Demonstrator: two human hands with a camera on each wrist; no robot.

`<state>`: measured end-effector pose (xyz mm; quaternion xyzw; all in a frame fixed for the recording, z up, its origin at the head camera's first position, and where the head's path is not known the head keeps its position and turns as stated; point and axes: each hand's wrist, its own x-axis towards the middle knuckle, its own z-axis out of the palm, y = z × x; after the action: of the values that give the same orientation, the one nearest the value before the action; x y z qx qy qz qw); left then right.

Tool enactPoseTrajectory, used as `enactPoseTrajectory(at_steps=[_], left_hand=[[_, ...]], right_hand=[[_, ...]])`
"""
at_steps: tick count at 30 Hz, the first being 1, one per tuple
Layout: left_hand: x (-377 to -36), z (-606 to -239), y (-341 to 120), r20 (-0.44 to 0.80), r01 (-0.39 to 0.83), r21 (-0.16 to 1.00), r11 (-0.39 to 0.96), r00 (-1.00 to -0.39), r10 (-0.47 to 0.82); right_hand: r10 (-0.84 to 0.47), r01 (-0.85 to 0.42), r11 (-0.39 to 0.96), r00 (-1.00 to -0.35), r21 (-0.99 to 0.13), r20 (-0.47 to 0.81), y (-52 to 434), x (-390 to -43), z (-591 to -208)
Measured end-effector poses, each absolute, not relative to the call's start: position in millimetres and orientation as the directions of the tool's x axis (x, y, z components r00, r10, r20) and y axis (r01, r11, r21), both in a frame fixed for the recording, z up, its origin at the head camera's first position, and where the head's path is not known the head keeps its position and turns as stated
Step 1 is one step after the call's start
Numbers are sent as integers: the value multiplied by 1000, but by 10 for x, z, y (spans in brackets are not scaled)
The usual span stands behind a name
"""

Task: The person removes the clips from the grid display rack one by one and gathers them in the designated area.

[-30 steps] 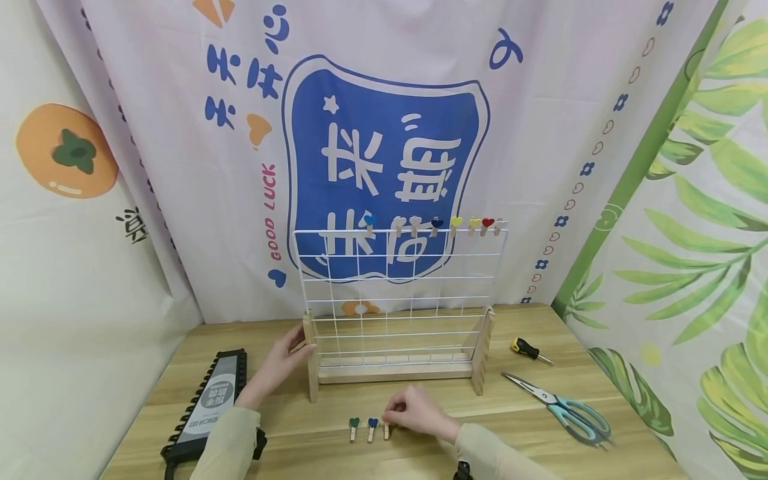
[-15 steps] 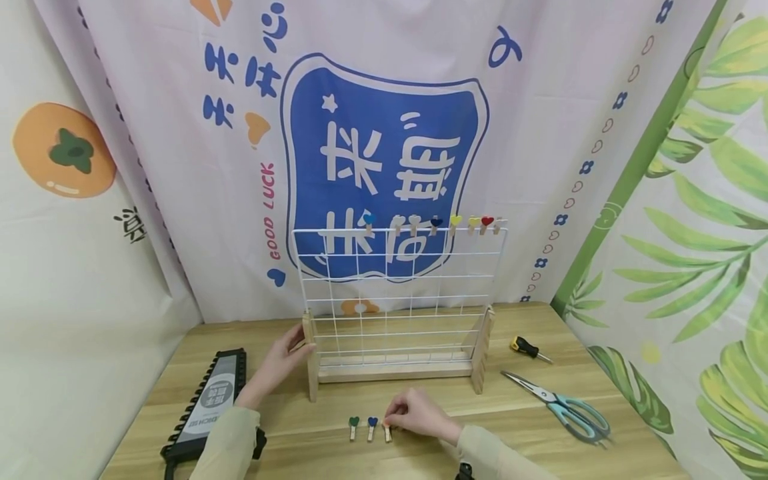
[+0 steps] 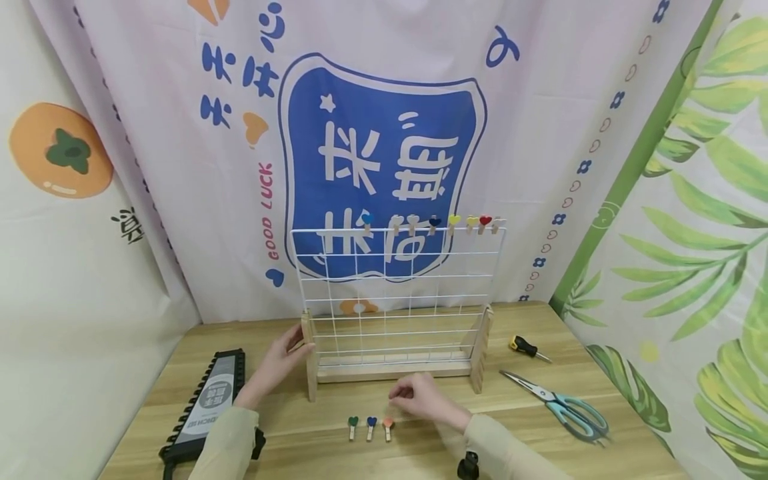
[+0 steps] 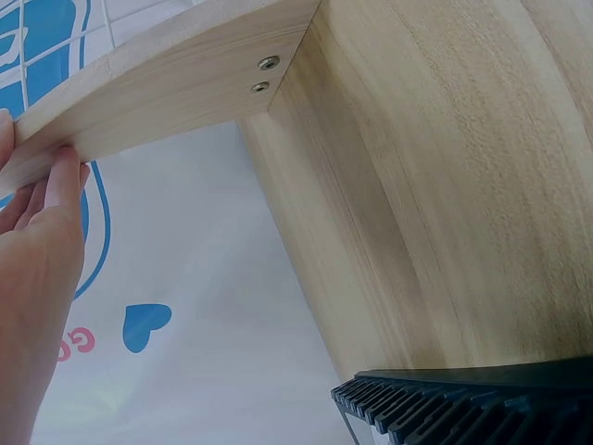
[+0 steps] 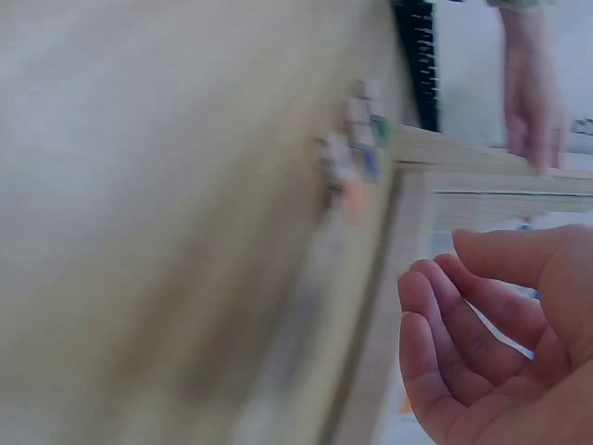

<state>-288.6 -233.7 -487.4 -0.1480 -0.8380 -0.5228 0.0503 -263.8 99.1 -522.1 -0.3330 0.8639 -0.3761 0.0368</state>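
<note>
My left hand (image 3: 281,360) grips the left wooden side post (image 3: 310,367) of a rack that holds an upright white wire grid. In the left wrist view, thumb and fingers lie on opposite sides of that post (image 4: 176,93). Three small heart-topped clothespins lie side by side on the table: green (image 3: 352,428), dark blue (image 3: 371,428) and orange (image 3: 388,429). My right hand (image 3: 425,398), fingers loosely curled and holding nothing, hovers up and right of the orange one. In the right wrist view this hand (image 5: 500,343) shows bare fingertips; the clothespins are blurred.
Along the grid's top wire several heart clothespins stand, among them a light blue one (image 3: 367,220) and a red one (image 3: 485,221). Scissors (image 3: 573,413) and a screwdriver (image 3: 527,347) lie at the right. A long black-and-grey ridged object (image 3: 207,400) lies at the left.
My right hand has let go of the orange clothespin and moved up and right, away from it. The left hand has stayed on the post.
</note>
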Motion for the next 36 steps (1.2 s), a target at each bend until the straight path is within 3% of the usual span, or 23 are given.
enactPoseTrajectory(at_steps=[9,16,27,36], left_hand=[[-2871,-4868,-2346,237,299,860,414,-952,196],[-2886,-4894,-2342,245,305,860,410,-950,193],[-2878,-4872,-2325,253,311,852,422,-949,189],[-2895,-4902,-2326,262,318,856,407,-946,189]], right_hand=[[-532,-602,476,-778,-641,335,984,-2743,-4387],[-486,-756,431,-655,-493,579,966,-2827,-3608],[-371,-871,390,-445,-298,815,860,-2943,-2626],[-369,-859,451,-427,-242,826,761,-3109,-2276]])
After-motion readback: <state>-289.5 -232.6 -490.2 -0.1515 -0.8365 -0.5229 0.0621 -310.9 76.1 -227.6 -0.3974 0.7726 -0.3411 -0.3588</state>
